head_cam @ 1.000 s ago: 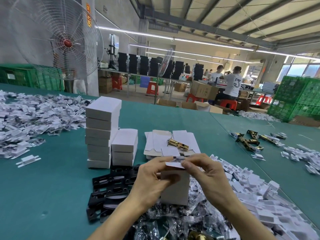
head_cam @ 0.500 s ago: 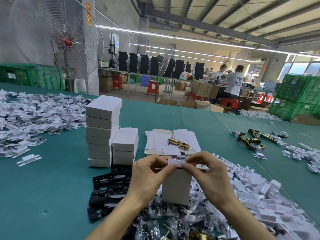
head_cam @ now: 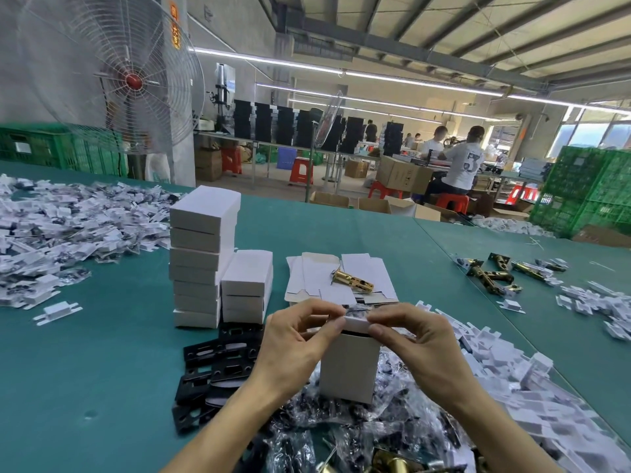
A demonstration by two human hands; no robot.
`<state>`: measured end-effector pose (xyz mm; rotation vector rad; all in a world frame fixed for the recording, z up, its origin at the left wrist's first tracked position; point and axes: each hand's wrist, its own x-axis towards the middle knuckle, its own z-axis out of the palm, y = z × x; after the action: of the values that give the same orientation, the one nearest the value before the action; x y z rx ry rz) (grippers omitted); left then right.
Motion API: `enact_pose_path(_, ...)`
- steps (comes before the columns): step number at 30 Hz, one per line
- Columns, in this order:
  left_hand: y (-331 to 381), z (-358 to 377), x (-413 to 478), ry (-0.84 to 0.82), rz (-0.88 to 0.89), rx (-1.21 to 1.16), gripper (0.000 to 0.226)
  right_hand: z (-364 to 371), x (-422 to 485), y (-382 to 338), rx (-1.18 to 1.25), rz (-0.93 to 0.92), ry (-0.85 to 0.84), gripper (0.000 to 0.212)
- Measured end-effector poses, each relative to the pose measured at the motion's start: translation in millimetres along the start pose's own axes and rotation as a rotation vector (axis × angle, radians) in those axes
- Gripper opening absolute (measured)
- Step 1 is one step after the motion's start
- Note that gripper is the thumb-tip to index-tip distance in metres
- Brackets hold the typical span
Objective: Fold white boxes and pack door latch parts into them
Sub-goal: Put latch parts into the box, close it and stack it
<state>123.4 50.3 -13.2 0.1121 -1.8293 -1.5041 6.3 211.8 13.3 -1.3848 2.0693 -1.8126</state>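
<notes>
1. My left hand point(head_cam: 300, 349) and right hand point(head_cam: 420, 346) both pinch the top flap point(head_cam: 356, 323) of a small white cardboard box point(head_cam: 348, 373), thumb and forefinger at each end.
2. The box is upright over a heap of clear plastic bags with dark parts point(head_cam: 341, 428). I cannot tell if it rests on them.
3. The flap is bent over the opening, with a dark gap under it.
4. Just behind my hands are flat white box blanks point(head_cam: 317, 274) with one brass door latch point(head_cam: 353, 282) lying on top.
5. Left of the blanks are a tall stack of closed white boxes point(head_cam: 201, 254) and a short stack point(head_cam: 247, 288), touching.
6. Black metal plates point(head_cam: 218, 363) are piled in front of the stacks, beside my left wrist.
7. A white card inserts pile point(head_cam: 512, 387) lies at right, with more brass latches point(head_cam: 491, 274) well apart on the green desk point(head_cam: 102, 353).
</notes>
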Motion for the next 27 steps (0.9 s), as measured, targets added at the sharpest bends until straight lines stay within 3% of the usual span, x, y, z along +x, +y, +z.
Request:
enact_pose_path(7,-2.9,-6.8,0.4,-0.064,-0.034,-0.067,0.006,-4.8,0.3,-2.2,0.013,0.026,-0.074,0.016)
enact_pose_path(14,-2.4,-9.0,3.0,-0.066,-0.084,-0.148,0.017,-8.6,-2.3,0.2,0.002,0.058,-0.187,0.024)
enact_pose_path(27,-3.4,-15.9,5.4,-0.166,-0.096,-0.101,0.017,-4.3,-8.2,7.8,-0.198,-0.068,-0.156,0.022)
